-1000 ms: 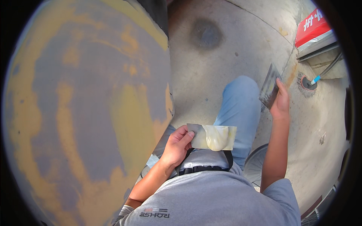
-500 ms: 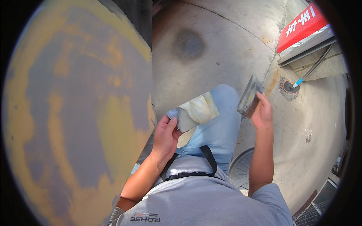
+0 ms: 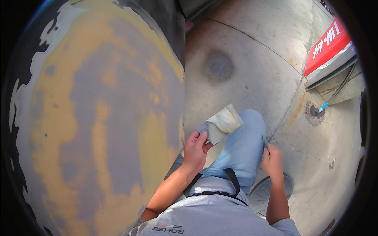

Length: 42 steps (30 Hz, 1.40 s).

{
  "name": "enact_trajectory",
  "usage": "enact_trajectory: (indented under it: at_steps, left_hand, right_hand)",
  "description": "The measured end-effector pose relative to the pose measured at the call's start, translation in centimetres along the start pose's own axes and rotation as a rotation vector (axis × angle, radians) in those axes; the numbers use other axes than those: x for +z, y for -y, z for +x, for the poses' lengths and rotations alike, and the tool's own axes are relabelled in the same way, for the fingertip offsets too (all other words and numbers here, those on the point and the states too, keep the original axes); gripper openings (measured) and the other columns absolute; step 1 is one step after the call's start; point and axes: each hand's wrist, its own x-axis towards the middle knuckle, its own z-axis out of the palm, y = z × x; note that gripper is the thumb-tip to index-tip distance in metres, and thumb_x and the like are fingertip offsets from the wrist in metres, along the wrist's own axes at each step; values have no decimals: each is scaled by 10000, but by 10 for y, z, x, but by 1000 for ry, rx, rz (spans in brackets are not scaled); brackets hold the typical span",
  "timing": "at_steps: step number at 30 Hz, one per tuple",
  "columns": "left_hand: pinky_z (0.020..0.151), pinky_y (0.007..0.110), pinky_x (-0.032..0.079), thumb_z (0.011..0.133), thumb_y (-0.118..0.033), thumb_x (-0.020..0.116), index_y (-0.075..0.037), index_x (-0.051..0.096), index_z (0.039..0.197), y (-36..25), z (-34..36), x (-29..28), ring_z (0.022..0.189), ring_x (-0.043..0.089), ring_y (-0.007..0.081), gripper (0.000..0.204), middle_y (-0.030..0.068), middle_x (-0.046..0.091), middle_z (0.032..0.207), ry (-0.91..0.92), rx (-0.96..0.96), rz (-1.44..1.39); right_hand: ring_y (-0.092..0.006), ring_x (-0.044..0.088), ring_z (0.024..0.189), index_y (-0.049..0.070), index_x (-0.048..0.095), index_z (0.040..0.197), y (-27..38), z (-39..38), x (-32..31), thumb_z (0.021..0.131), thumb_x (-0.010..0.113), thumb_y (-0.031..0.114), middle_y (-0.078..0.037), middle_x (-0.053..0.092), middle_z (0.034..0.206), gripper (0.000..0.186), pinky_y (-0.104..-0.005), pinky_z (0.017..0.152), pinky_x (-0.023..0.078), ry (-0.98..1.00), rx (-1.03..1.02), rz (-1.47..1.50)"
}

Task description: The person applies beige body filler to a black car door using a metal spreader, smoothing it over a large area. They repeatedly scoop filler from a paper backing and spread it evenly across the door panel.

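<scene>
In my left hand [image 3: 195, 151] is a flat grey rectangular plate [image 3: 215, 134], pinched at its near left corner. A mound of creamy pale-yellow putty [image 3: 226, 119] covers its far right part. My right hand [image 3: 273, 162] grips a thin dark spreader [image 3: 265, 143], now turned almost edge-on beside my right knee, so its face is hidden. The plate and the spreader are apart. Left of both hands stands a large panel [image 3: 122, 157], its grey surface patched and streaked with yellow filler.
A concrete floor [image 3: 267, 82] stretches ahead, with a dark round stain. At the right stands a red and white sign box [image 3: 327, 49] near a hose [image 3: 338, 91] entering a floor hole. A round ribbed cover [image 3: 258, 196] lies by my right forearm.
The spreader has turned from showing its broad face to nearly edge-on, and my right hand has come lower. My left hand still holds the plate. The whole view has shifted toward the panel.
</scene>
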Motion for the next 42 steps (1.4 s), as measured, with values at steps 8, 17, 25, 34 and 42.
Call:
enact_trajectory:
  at_steps: [8, 17, 25, 34, 42]
  left_hand:
    - [1030, 419, 588, 1122, -139, 486, 5, 593, 1386, 2, -3, 2, 1173, 708, 228, 319, 113, 701, 1302, 45, 55, -55]
    - [1025, 400, 598, 1123, -130, 493, 25, 602, 1382, -14, -12, 14, 1177, 707, 221, 321, 119, 698, 1301, 48, 53, -65]
    - [1023, 395, 594, 1117, -116, 473, 24, 613, 1338, -20, -15, 20, 1133, 725, 219, 296, 114, 721, 1253, 34, 53, -90]
    - [1005, 381, 600, 1106, -97, 507, 19, 638, 1316, -22, -11, 18, 1114, 722, 207, 273, 107, 717, 1234, 45, 17, -1]
    - [1014, 364, 593, 1117, -116, 509, 15, 630, 1343, -5, -10, 5, 1144, 707, 198, 288, 104, 704, 1269, 63, 39, -8]
  right_hand:
    - [-239, 716, 1043, 51, 730, 1191, 48, 28, -33, 1054, 549, 32, -113, 749, 1183, 227, -412, 980, 555, -185, 256, 1358]
    - [-337, 709, 1135, 134, 796, 1055, 117, 51, -22, 783, 759, 32, -67, 753, 1166, 293, -501, 991, 572, -284, -1144, -7]
    - [-314, 708, 1123, 134, 810, 1003, 131, 63, -9, 752, 785, 85, -55, 753, 1136, 256, -483, 930, 588, -197, -1218, -3]
    - [-315, 720, 1047, 86, 796, 967, 148, 69, 4, 715, 760, 76, -46, 759, 1076, 256, -448, 856, 595, -262, -1136, 64]
    - [-316, 722, 1030, 62, 775, 1043, 126, 45, 3, 792, 716, -5, -99, 749, 1100, 267, -400, 846, 596, -63, -1065, 194]
